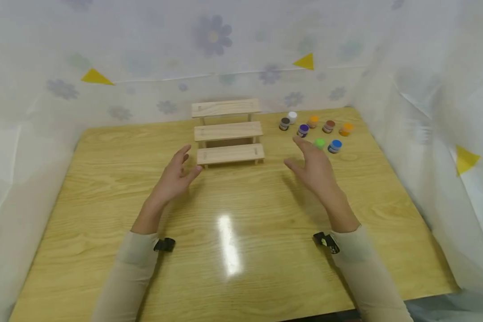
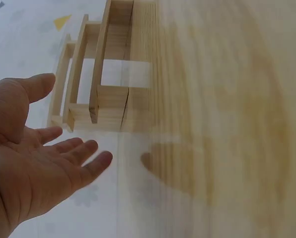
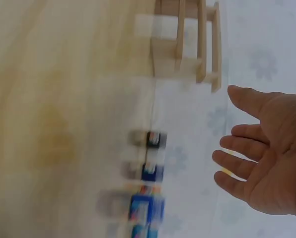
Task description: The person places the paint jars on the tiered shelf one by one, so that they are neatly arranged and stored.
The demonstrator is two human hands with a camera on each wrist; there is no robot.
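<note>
A three-tier wooden stand point(image 1: 229, 131) of pale planks stands toward the back of the table. My left hand point(image 1: 173, 179) hovers in the air just left of its lowest step, fingers spread and holding nothing. On the right, my right hand point(image 1: 315, 169) is also held above the table with nothing in it, thumb and fingers apart. Beyond it stands a group of small paint jars, among them a purple-lidded jar point(image 1: 303, 130), a blue-lidded jar point(image 1: 335, 146) and a green-lidded jar point(image 1: 319, 143), which the right hand partly hides. Both palms face inward.
More jars stand at the back right: a black-lidded jar point(image 1: 284, 124), a white-lidded jar point(image 1: 292, 117), a brown-lidded jar point(image 1: 328, 126) and orange-lidded ones point(image 1: 346, 129). White flowered sheeting point(image 1: 145, 49) with yellow triangles surrounds the wood-grain table point(image 1: 265, 277).
</note>
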